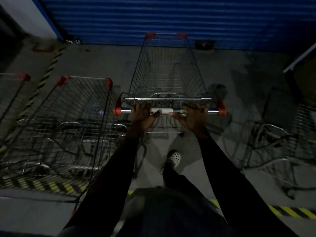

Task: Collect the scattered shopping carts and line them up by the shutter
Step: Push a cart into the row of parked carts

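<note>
Head view: the left grip (142,115) and right grip (193,117) are both closed round the handle (212,111) of the cart (166,99), one on each side of its white middle sleeve. This cart stands on the floor (102,62), nose toward the blue shutter (171,19) and near its foot; I cannot tell if they touch. A second cart (85,79) stands just beside it on the left, set further back, with a third cart (17,77) beyond that. A fourth cart (304,117) sits at the right edge, well apart. Striped tape (51,65) crosses the floor. A white shoe (174,158) shows below the handle.
</note>
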Motion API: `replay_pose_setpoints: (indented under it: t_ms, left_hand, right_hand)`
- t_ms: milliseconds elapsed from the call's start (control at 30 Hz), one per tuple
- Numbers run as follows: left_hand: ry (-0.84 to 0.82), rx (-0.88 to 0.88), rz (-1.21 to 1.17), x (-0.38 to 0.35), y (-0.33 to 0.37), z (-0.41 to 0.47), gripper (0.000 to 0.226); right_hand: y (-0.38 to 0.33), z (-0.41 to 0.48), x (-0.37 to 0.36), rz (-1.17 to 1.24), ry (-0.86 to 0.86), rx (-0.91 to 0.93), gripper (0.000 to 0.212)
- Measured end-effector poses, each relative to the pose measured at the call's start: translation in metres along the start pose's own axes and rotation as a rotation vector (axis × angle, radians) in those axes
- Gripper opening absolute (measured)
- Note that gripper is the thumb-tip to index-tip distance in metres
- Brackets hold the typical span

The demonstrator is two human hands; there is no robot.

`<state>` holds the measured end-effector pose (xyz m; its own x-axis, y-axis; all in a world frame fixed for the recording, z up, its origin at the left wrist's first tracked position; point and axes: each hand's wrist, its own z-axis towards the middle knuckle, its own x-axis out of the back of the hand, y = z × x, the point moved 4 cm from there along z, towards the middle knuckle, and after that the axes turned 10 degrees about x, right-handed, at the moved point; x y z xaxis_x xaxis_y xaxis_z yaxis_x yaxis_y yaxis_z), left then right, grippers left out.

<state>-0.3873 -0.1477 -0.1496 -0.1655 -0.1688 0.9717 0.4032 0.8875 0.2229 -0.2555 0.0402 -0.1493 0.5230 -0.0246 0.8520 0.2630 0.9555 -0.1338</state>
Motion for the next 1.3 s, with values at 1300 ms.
replay_pose_setpoints:
  t_ms: [1300]
  left_hand:
    - [0.013,0.061,0.045,0.001,-0.091,-0.334,0.097]
  right_hand:
    - [-0.143,-0.265,0.136,-0.011,-0.262,0.03,0.07]
